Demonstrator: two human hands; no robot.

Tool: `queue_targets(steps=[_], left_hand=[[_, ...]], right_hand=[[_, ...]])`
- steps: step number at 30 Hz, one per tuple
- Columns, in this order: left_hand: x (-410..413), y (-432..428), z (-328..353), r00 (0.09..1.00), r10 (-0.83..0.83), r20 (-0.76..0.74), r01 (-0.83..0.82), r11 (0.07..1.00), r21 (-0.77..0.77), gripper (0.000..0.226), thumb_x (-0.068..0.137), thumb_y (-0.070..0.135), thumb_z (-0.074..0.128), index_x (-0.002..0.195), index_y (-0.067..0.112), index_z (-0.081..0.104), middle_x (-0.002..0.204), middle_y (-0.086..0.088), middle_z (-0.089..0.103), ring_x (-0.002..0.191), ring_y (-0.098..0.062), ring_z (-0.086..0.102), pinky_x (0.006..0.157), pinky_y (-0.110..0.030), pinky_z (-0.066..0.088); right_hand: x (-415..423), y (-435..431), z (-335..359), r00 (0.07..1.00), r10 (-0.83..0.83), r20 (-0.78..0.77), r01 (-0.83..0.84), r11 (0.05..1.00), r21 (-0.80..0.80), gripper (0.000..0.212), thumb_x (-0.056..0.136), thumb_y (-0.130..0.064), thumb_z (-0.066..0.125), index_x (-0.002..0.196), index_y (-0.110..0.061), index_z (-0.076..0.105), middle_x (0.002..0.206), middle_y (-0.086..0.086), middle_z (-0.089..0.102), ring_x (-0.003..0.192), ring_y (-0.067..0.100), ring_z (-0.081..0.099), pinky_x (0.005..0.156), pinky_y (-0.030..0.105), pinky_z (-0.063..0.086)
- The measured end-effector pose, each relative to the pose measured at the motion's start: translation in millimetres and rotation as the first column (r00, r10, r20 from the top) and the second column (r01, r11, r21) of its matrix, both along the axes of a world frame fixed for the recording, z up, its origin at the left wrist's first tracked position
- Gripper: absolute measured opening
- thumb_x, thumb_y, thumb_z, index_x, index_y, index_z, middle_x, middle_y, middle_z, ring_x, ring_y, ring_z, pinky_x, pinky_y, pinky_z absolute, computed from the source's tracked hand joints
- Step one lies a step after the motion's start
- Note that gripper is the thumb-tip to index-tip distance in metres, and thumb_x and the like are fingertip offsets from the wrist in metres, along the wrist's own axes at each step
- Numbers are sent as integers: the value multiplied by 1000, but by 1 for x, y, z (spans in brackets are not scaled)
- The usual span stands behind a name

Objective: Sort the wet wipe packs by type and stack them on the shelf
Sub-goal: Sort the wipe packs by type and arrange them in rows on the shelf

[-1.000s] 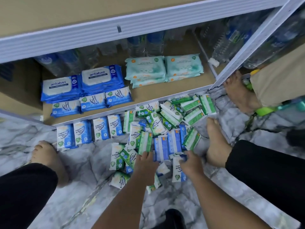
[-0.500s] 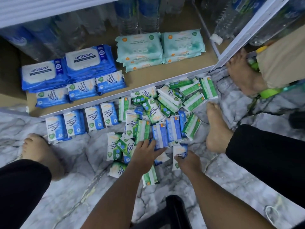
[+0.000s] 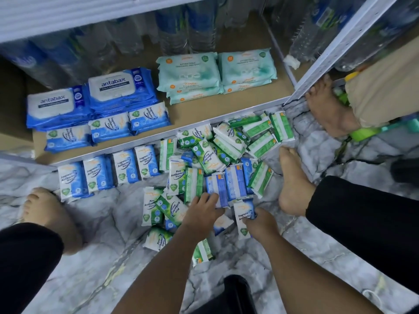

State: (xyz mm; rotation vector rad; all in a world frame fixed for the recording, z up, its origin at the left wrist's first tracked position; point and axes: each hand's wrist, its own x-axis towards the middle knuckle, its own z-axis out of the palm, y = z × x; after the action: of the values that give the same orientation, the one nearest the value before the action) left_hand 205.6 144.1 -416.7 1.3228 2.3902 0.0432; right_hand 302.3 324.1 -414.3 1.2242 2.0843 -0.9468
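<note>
The bottom shelf already carries sorted stacks. The big blue antabax packs sit at its left and the teal antibacterial packs at mid-back. Small blue Fragrance Free stacks line its front edge.

On the marble floor, just below that edge, a row of blue packs stands sorted beside a mixed pile of green Pine and blue packs.

The step in hand looks like picking blue packs out of the pile. The left hand lays spread fingers on a face-down blue pack at the pile's near edge. The right hand curls its fingers round a Fragrance Free pack.

Next, I'd guess, both blue packs join the row or the front-edge stacks, without dragging any green ones along.
</note>
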Motion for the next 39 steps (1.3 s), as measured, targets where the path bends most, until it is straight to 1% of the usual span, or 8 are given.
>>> queue_targets(steps=[13,17,22,24,28,32,35,39], left_hand=[[-20,2,80,864,292,410,-359,928,96,64,75,37,82,133,21,62,147,1,44,127,-23,38,104,-43,42],[-14,-13,119,600,430,675,-628,776,63,38,81,28,80,115,17,68,111,0,62,85,-3,61,79,-33,55],[-5,-37,145,382,494,781,-833,549,61,44,82,44,78,112,22,54,103,5,57,90,-15,56,82,-34,46],[-1,-48,159,337,515,789,-875,480,60,59,87,42,75,133,22,43,112,3,55,89,-15,55,79,-32,44],[1,-72,173,357,567,742,-918,358,168,83,94,35,70,157,31,16,162,0,28,131,-27,52,92,-31,50],[-2,-93,180,262,568,780,-960,235,151,81,98,9,60,158,37,14,148,-11,45,58,-5,49,47,-17,42],[-4,-109,182,216,561,799,-971,211,114,79,94,-7,49,154,35,20,90,-2,57,45,-10,37,44,-25,33],[-11,-122,186,187,602,776,-977,194,85,90,87,-16,40,153,42,19,114,-19,59,38,-8,37,41,-23,32]], right_hand=[[-30,11,74,993,34,-110,-32,999,22,3,95,-14,62,92,-13,60,95,10,66,81,25,58,70,31,46],[-34,-3,104,972,-59,-229,49,998,-46,36,96,-6,58,129,-20,51,103,3,62,89,23,55,76,29,45],[-43,-24,126,944,-119,-307,85,989,-122,83,92,0,56,152,-46,23,119,5,65,74,25,60,60,34,56],[-45,-36,138,943,-57,-327,12,990,-137,78,94,-1,54,150,-48,25,112,5,65,62,22,53,51,31,46],[-48,-62,159,906,76,-417,-142,982,-128,63,99,-5,54,149,-38,36,79,-1,50,52,16,42,45,25,38],[-55,-87,171,884,132,-448,-211,969,-130,56,99,-6,55,141,-40,39,77,0,52,55,17,45,46,27,38],[-60,-99,174,883,157,-442,-245,958,-149,56,99,-6,55,136,-44,39,97,6,65,63,23,56,48,30,43],[-71,-113,177,882,179,-435,-269,951,-154,56,97,-2,56,131,-43,41,98,9,66,62,22,54,52,32,44]])
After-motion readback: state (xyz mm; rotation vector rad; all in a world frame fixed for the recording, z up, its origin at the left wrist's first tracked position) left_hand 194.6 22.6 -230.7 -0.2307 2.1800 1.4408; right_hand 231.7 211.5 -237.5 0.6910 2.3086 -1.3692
